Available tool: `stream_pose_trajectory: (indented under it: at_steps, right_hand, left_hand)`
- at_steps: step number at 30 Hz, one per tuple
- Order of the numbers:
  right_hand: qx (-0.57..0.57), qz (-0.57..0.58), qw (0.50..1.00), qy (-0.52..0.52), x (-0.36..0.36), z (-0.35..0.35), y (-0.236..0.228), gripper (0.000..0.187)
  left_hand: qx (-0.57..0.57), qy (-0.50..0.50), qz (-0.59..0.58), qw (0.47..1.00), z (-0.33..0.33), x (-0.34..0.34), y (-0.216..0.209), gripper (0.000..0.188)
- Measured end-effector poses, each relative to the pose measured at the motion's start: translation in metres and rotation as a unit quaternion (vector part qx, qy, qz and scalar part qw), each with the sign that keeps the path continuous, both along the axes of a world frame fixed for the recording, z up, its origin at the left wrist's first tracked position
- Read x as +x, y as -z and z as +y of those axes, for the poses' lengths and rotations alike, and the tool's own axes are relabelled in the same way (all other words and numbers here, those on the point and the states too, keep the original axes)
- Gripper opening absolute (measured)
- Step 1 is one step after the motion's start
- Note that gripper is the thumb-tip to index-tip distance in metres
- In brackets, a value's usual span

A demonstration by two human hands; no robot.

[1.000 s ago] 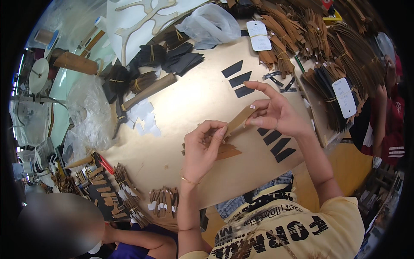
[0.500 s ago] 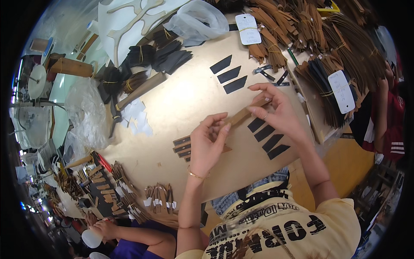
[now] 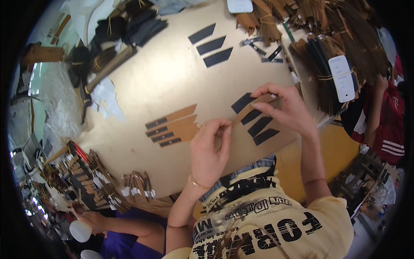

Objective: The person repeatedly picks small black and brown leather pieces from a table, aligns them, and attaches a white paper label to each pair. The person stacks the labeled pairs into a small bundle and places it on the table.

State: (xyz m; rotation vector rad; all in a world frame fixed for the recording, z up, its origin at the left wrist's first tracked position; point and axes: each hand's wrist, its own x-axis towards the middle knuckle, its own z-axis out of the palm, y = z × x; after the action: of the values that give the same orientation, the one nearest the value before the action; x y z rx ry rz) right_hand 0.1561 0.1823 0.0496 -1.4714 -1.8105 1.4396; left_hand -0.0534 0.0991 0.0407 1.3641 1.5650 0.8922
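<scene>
A brown leather strip [image 3: 260, 106] is held up between my hands. My right hand [image 3: 290, 108] pinches its far end between thumb and fingers. My left hand [image 3: 210, 146], fingers curled in, closes on its near end; the exact contact is partly hidden. Several black slanted pieces [image 3: 258, 125] lie on the board under and beside the strip. Left of my left hand, several brown strips with black ends [image 3: 177, 121] rest in a fanned row. Farther off are three black slanted pieces [image 3: 211, 44], laid parallel.
Rubber-banded bundles of brown strips [image 3: 340, 30] and a black bundle with a white tag [image 3: 340, 80] crowd the right. A hammer [image 3: 108, 71] lies at left near crumpled plastic [image 3: 62, 108]. Small dark pieces [image 3: 272, 54] lie far right. A co-worker's arm [image 3: 125, 226] shows lower left.
The view has shifted, so the board's contents appear farther left and higher. My left hand has moved clear of the row of brown strips, showing more of it. Both hands stay at the strip.
</scene>
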Motion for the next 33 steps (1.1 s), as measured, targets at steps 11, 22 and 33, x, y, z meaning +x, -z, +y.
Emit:
stream_pose_trajectory:
  at_steps: [11, 22, 33]
  right_hand:
    - [0.026, -0.038, 0.999, -0.016, -0.01, 0.001, 0.007, 0.027]
    - [0.042, -0.011, 0.999, 0.005, -0.017, 0.002, 0.014, 0.029]
    - [-0.007, -0.008, 1.0, 0.015, -0.018, 0.005, 0.01, 0.03]
  left_hand:
    - [-0.002, -0.05, 0.05, 0.997, -0.003, 0.007, 0.007, 0.016]
    - [-0.01, -0.025, 0.055, 0.998, -0.006, 0.002, 0.011, 0.027]
    - [-0.024, -0.021, 0.078, 0.996, -0.006, 0.002, 0.013, 0.031]
